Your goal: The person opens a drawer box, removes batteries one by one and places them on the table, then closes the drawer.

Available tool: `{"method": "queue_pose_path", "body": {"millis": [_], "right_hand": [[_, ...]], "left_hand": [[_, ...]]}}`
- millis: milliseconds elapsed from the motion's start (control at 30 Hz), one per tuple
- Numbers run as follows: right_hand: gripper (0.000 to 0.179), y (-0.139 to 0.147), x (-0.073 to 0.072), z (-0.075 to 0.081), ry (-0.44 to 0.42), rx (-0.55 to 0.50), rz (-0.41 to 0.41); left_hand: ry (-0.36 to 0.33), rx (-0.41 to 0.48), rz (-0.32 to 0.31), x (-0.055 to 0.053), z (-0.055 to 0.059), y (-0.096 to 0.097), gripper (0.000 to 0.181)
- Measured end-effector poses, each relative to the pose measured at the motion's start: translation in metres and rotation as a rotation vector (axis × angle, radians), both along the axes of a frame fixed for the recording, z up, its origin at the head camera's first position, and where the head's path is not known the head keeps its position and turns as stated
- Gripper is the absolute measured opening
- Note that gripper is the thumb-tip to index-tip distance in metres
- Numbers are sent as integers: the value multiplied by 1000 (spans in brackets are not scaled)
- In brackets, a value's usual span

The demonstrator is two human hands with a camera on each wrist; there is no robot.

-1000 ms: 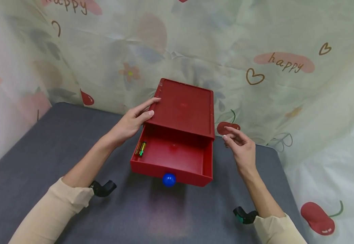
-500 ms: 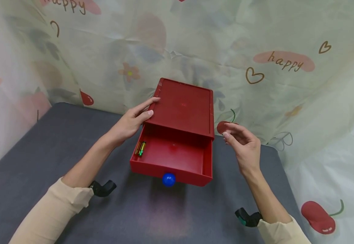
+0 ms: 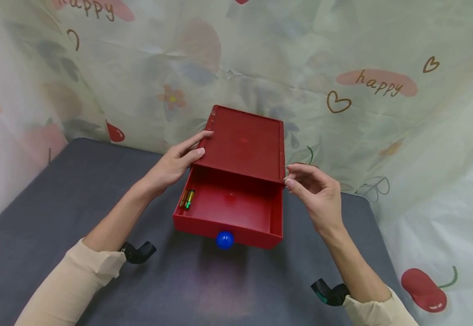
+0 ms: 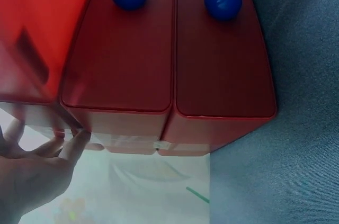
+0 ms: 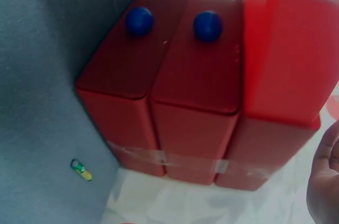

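Note:
A red drawer cabinet (image 3: 244, 142) stands on the grey table, its top drawer (image 3: 236, 206) pulled out. A green and gold battery (image 3: 189, 199) lies in that drawer along the left wall. My left hand (image 3: 173, 165) rests on the cabinet's upper left edge with extended fingers; in the left wrist view its fingertips touch the side. By the upper right edge, my right hand (image 3: 318, 194) has its thumb and fingers loosely bent and apart, with nothing visible between them. In the right wrist view, only part of the right hand (image 5: 324, 181) shows.
Another green and yellow battery (image 5: 81, 169) lies on the table beside the cabinet's right side. Below the pulled-out drawer are two closed drawers (image 4: 119, 60) with blue knobs (image 4: 223, 1). A patterned curtain (image 3: 261, 54) hangs behind the grey table (image 3: 118, 294).
My right hand first shifted slightly to the right with its fingers spreading, then came left to the cabinet's right edge. The left hand, cabinet and drawer have stayed put.

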State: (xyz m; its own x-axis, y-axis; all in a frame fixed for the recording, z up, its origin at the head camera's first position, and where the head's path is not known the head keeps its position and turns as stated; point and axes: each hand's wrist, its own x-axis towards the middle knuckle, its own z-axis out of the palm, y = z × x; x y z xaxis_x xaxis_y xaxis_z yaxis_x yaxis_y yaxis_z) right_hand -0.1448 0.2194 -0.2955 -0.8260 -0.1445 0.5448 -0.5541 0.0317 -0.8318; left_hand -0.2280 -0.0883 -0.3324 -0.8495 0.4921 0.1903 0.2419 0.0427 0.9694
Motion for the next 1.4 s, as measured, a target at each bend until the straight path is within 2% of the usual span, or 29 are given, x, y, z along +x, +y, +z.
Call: {"method": "queue_pose_path", "body": {"millis": [100,200,300,500,633,767,967,1100,1233,1400], "right_hand": [[26,-6,3,5,-2,31,22],[26,-13,7,11,-16,73,40],[27,-21,12,16,-43,121,73],[27,-37,17,24,-110,190,150],[27,-45,19,26,-161,209,168],[26,-52,20,28,-202,248,188],[26,-61,19,35,-245,309,220],[24,-66,18,42,-253,382,200],[24,-73,15,46,-263,453,195],[27,-81,14,45,-265,486,216]], "left_hand": [[9,-8,9,-6,-8,0,47],[6,-8,11,-8,-11,1,46],[-3,-2,7,-5,-6,1,46],[-18,-3,0,8,9,1,48],[-23,-22,1,10,12,2,49],[-39,-12,0,9,9,1,49],[-38,-5,10,-3,-4,1,47],[-22,-15,17,-8,-11,1,47],[-16,-15,15,-5,-8,1,47],[-22,-20,21,-5,-8,0,47]]}}
